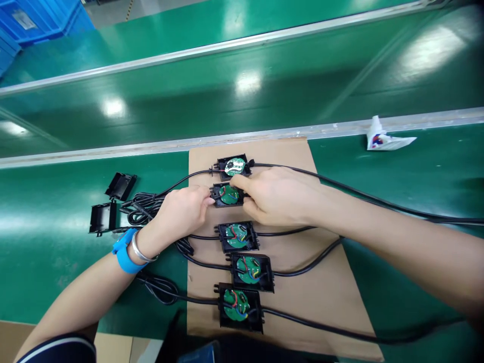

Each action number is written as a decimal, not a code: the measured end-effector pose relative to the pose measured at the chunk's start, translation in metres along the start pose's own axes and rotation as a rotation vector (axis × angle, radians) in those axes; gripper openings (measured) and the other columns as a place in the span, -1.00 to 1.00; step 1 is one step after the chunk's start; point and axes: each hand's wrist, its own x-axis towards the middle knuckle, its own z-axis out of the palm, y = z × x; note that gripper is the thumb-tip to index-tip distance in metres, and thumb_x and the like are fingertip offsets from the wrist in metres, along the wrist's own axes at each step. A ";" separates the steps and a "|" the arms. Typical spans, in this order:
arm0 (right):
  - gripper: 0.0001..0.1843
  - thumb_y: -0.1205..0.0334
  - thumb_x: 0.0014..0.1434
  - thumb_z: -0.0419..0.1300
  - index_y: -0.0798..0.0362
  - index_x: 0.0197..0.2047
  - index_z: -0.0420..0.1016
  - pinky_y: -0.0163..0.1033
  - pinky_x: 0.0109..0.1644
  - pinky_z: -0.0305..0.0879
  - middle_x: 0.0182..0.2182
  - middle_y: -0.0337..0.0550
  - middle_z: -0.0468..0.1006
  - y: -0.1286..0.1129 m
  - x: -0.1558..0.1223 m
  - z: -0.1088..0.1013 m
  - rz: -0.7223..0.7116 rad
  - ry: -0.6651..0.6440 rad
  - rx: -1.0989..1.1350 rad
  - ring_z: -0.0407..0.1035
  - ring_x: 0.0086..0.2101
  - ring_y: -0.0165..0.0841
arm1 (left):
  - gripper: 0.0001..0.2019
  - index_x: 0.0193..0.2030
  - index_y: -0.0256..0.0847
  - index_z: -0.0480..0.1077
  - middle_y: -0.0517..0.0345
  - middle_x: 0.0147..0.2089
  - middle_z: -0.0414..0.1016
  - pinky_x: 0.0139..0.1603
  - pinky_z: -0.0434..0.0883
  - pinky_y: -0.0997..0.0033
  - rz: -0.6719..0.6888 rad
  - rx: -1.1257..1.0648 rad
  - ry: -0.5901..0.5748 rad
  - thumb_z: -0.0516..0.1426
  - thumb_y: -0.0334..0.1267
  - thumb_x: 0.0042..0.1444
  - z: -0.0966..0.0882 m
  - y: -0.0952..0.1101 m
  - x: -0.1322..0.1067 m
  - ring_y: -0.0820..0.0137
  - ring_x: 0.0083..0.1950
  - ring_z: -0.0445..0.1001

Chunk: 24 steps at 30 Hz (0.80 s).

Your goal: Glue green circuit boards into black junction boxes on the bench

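A black plastic case with a round green circuit board inside lies between my hands, second from the top in a column. My left hand is closed at its left end, where a cable enters; the fingertips are partly hidden. From the right, my right hand grips the case's other end between thumb and bent index finger. Just above sits an open case whose board carries a white patch. Below are an open case, another and the lowest one, each with red, blue and yellow wires on its board.
A cardboard sheet lies under the cases on the green bench. Coiled black cables and two black covers are at left. A crumpled white wrapper lies back right. Blue crates stand far left.
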 end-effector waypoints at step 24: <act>-0.64 0.26 0.28 -0.08 0.09 -0.11 0.53 -0.16 -0.30 0.14 -0.32 -0.02 0.57 -0.023 -0.024 0.033 0.042 -0.071 0.266 0.45 -0.38 -0.24 | -0.79 -0.33 -0.26 0.46 0.09 -0.46 0.47 -0.52 0.29 0.38 0.225 0.241 0.219 0.02 -0.53 0.15 0.011 0.012 -0.017 0.30 -0.42 0.49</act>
